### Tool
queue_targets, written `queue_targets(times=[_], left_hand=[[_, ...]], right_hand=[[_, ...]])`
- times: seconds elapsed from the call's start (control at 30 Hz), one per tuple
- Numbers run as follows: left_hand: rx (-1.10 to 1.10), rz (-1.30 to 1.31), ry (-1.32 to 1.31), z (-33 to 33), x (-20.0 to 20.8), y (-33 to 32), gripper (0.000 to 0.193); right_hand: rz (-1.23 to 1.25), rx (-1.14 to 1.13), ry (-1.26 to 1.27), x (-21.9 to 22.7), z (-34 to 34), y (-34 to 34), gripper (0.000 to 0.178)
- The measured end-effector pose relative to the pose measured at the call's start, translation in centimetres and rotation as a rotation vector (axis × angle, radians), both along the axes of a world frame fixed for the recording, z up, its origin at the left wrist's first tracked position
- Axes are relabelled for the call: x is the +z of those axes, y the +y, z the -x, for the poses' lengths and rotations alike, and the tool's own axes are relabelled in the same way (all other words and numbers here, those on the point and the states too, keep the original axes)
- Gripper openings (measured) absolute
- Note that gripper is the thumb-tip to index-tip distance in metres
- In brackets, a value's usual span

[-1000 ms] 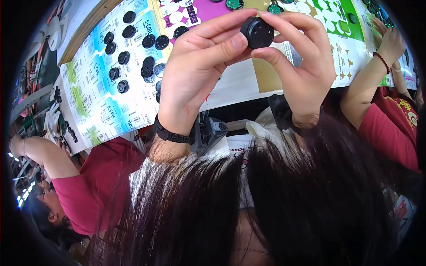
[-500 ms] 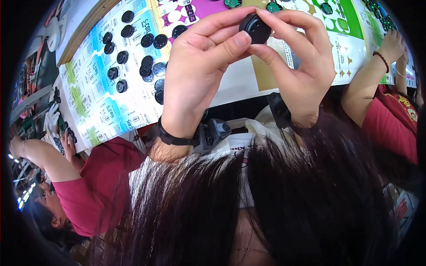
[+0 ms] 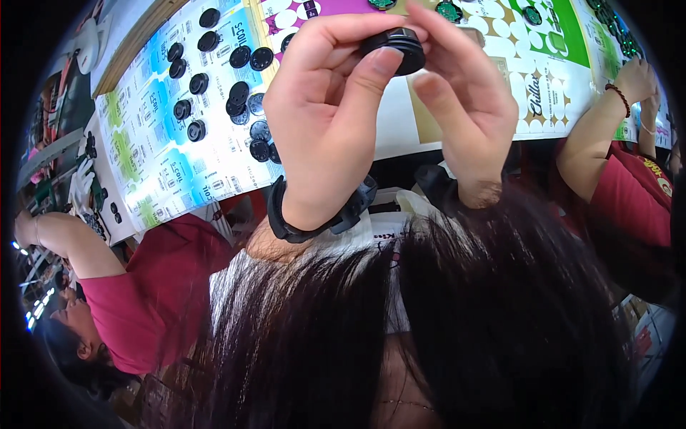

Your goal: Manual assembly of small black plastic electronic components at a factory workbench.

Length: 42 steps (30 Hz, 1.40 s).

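A round black plastic housing [image 3: 407,51] with a stepped rim is held tilted above the far part of the table. My left hand [image 3: 325,125] is closed on it, the thumb pressing its near face and the fingers behind. Close by on its right, my right hand [image 3: 477,107] has its thumb lifted off the piece and its fingers stretched out past the far edge. Whether those fingertips touch the housing is hard to see. On the left part of the table lie several similar black round pieces [image 3: 199,84], some of them stacked [image 3: 237,98].
Printed sheets [image 3: 157,164] cover the table, with a wooden strip [image 3: 139,46] along its left side. Green circuit boards [image 3: 449,11] lie at the far side. Co-workers in red shirts sit at left [image 3: 150,293] and right [image 3: 607,179], the right one's hands [image 3: 632,79] near more boards.
My right thumb has come off the housing and the right fingers have opened out. The housing has tipped and shifted slightly left in my left hand.
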<state>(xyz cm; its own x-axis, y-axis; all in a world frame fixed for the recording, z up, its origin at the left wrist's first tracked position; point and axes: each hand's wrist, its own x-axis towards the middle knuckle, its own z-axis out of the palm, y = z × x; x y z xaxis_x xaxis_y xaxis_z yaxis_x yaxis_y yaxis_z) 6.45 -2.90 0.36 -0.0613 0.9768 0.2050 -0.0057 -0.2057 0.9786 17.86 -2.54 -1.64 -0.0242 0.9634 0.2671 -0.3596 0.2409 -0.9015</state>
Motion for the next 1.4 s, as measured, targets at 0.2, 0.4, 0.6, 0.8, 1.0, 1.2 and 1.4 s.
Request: queue_targets(times=[0.2, 0.4, 0.6, 0.8, 1.0, 1.2, 1.4], left_hand=[[-0.005, -0.202, -0.057, -0.2, -0.8, 0.3, 0.017], [-0.179, -0.179, -0.157, 2.6, -4.9, 3.3, 0.021], [-0.165, 0.159, 0.476, 13.3, -4.6, 8.3, 0.026], [0.098, -0.171, 1.381, 19.4, -6.4, 8.8, 0.033], [0.003, -0.165, 1.290, 15.1, -5.1, 7.5, 0.031], [-0.281, -0.219, 1.130, 6.0, -0.9, 10.0, 0.023], [-0.401, -0.205, 1.098, 1.4, -5.1, 14.6, 0.021]], right_hand=[[-0.058, -0.002, -0.163, -1.3, 0.0, 0.3, 0.030], [0.171, 0.129, -0.079, -1.3, 1.3, 1.2, 0.030], [-0.179, 0.001, -0.800, -2.9, 1.1, 1.3, 0.038], [-0.148, 0.234, -1.131, -3.7, 2.6, 0.0, 0.036], [-0.155, 0.307, -1.254, -4.2, 3.3, 0.3, 0.029], [-0.277, 0.235, -1.122, -4.4, 1.8, 0.6, 0.020], [-0.124, 0.066, -1.020, -2.0, -1.1, 0.8, 0.026]])
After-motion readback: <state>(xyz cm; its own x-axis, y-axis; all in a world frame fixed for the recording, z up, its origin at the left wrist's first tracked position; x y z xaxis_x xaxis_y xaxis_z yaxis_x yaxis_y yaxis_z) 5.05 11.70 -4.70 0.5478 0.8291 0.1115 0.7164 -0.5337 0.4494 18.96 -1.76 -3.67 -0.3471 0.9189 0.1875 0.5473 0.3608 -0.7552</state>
